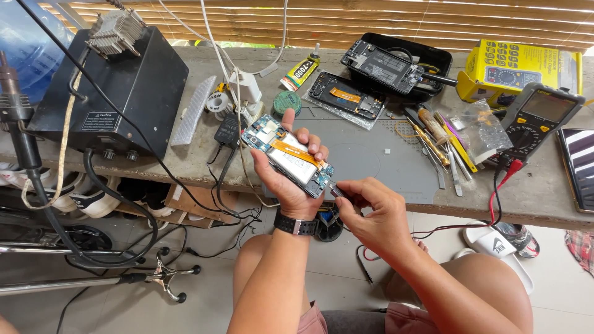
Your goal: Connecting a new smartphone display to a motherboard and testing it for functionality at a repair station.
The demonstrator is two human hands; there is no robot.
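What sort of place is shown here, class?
Probably a small phone repair bench: an opened phone in the left hand, a multimeter, hand tools and a black bench power unit.

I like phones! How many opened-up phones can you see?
3: one opened phone held in the left hand, one flat on the grey mat, one atop the black tray. More may hide.

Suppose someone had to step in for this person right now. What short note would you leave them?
Left hand: grips the opened phone, back cover off, board and orange flex cable showing.
Right hand: pinches a small part at the phone's lower end.
On the bench: grey mat, tweezers and tools, multimeter, two more opened phones.
Done: phone opened.
Left: cannot tell.
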